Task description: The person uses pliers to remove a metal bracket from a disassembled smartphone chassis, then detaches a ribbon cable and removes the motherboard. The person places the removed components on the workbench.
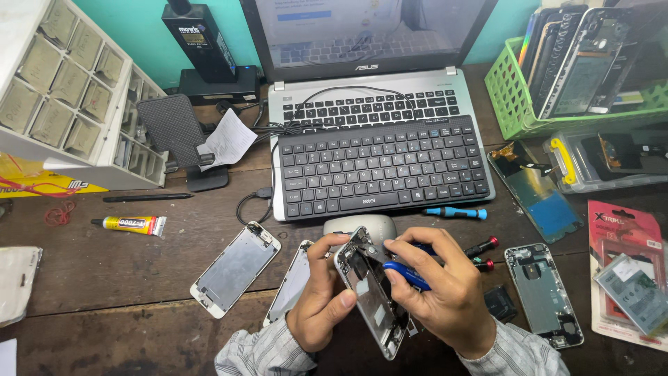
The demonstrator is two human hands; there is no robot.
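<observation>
Head view: my left hand [321,296] has its grip closed around an opened phone housing [369,289], held tilted above the tabletop [125,271], thumb on its near edge. My right hand [442,292], at 3 o'clock of the housing and touching it, pinches a blue-handled tool [406,273] whose tip meets the housing's upper part. A grey mouse [358,226] sits at 12 o'clock from both hands. Two detached screens [235,268] lie at 9 o'clock; another phone back [543,292] lies at 3 o'clock.
</observation>
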